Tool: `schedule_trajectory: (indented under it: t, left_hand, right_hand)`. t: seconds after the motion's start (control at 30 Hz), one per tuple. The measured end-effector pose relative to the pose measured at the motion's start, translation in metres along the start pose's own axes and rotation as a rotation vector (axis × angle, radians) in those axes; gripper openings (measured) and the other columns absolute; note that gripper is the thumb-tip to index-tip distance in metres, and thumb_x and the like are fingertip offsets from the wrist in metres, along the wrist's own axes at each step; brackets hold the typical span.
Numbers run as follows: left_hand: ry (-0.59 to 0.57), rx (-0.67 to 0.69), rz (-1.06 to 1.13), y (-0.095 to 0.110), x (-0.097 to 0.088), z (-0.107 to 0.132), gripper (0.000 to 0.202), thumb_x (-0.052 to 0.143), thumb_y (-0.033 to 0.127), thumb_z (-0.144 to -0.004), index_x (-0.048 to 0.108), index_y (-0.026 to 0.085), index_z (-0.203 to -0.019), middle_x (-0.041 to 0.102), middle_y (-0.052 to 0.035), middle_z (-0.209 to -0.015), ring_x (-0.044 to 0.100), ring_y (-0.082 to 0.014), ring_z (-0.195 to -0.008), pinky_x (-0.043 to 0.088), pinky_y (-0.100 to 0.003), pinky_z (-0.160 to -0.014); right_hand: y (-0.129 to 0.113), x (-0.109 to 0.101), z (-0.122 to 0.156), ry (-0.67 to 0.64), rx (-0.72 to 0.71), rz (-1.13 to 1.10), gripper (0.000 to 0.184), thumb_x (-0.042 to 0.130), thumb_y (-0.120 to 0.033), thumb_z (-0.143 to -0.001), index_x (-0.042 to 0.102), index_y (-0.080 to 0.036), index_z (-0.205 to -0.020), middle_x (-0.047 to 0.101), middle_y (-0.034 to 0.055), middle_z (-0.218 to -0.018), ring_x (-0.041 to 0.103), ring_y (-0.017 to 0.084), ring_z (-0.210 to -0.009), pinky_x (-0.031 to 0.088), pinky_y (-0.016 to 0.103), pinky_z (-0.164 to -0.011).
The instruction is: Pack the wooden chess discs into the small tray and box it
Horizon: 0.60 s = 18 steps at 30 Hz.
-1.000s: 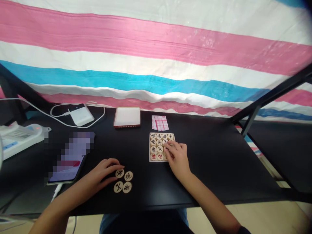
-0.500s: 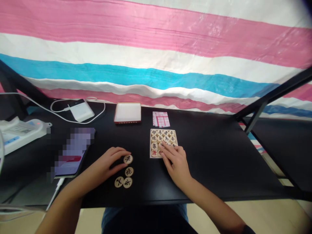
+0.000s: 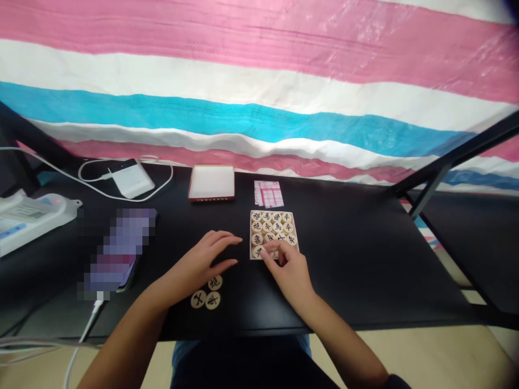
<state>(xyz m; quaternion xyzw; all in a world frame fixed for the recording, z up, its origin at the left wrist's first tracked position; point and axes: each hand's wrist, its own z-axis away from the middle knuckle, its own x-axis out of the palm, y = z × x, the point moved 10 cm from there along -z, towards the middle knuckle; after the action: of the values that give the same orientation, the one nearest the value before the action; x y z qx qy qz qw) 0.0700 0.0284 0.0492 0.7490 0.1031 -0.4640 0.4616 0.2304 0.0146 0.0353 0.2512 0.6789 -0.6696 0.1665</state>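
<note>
My left hand (image 3: 200,265) lies flat above the black table (image 3: 344,270), fingers reaching towards the board. Nearest it are three loose wooden xiangqi pieces (image 3: 214,282) (image 3: 198,299) (image 3: 212,300), just below the palm and apart from it. Anything under the hand is hidden. My right hand (image 3: 288,273) rests at the lower edge of a square cream board (image 3: 274,211) filled with rows of similar pieces. Its curled fingers pinch around a piece in the bottom row, partly hiding it and its neighbours.
Behind the board lie a pink-and-white paper slip (image 3: 268,193) and a shallow white box (image 3: 211,182). To the left are a pixelated phone (image 3: 117,251) with a cable, a white power bank (image 3: 132,179) and a power strip (image 3: 32,219). A striped tarp hangs behind the table.
My left hand has slid forward towards the board, and the loose piece it touched no longer shows. My right hand has moved to the board's lower left. The view has tilted slightly.
</note>
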Motion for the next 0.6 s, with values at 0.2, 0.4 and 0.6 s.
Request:
schedule_trajectory:
  t: [0.2,0.4,0.6]
  left_hand:
    - [-0.093,-0.087,0.003,-0.034,0.003,0.033,0.032,0.05,0.038,-0.084,0.053,0.026,-0.113,0.054,-0.0055,-0.112,0.049,-0.0205,-0.105,0.043,-0.038,-0.091]
    - [-0.231,-0.123,0.049,-0.027,0.007,0.066,0.026,0.057,0.036,-0.08,0.056,0.025,-0.104,0.054,-0.0051,-0.11,0.05,-0.0197,-0.102,0.044,-0.033,-0.088]
    - [-0.289,-0.172,0.058,-0.033,0.018,0.077,0.019,0.058,0.035,-0.079,0.055,0.024,-0.095,0.056,-0.0037,-0.105,0.051,-0.0182,-0.098,0.044,-0.03,-0.086]
  right_hand:
    - [-0.011,0.0,0.006,0.123,-0.214,0.091,0.011,0.055,-0.023,-0.079,0.066,-0.024,-0.08,0.066,0.0038,-0.082,0.055,0.02,-0.082,0.045,0.035,-0.074]
    - [-0.014,0.004,0.007,0.141,-0.253,0.194,0.015,0.054,-0.021,-0.081,0.068,-0.024,-0.079,0.064,0.0039,-0.081,0.052,0.019,-0.079,0.045,0.033,-0.069]
    - [-0.014,0.002,0.005,0.127,-0.236,0.19,0.017,0.049,-0.025,-0.084,0.066,-0.023,-0.082,0.063,0.0047,-0.081,0.051,0.02,-0.081,0.043,0.034,-0.072]
